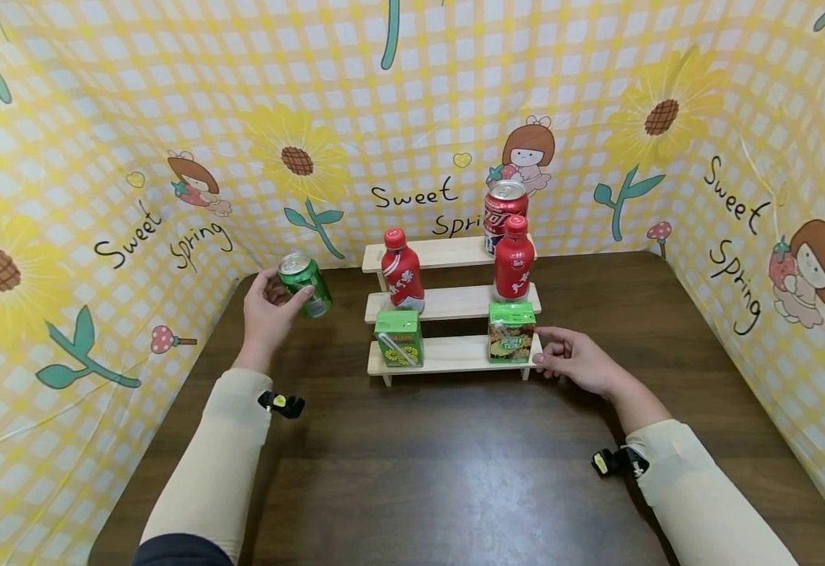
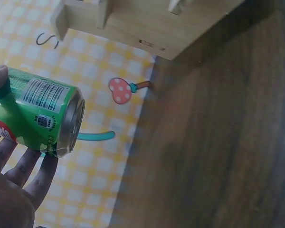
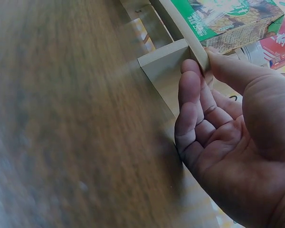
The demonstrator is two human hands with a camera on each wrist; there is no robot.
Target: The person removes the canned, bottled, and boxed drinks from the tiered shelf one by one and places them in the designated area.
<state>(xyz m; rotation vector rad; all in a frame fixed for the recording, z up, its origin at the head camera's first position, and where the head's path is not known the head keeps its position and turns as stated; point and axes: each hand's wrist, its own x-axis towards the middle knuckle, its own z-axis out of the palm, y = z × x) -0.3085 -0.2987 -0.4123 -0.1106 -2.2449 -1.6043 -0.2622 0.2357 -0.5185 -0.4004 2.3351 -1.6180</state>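
My left hand grips a green drink can above the table, left of a three-tier wooden shelf. In the left wrist view the can lies across the picture, its barcode and metal end showing. On the other side, my right hand pinches the right end of the lowest tier. Seen from the right wrist, the thumb lies on the board's edge and the fingers curl beneath it. Two green drink cartons, a left one with a straw and a right one, stand on that tier.
The middle tier bears a red bottle at left and another red bottle at right. A red can stands at the top tier's right end. Yellow checked cloth walls the back and sides of the dark wooden table.
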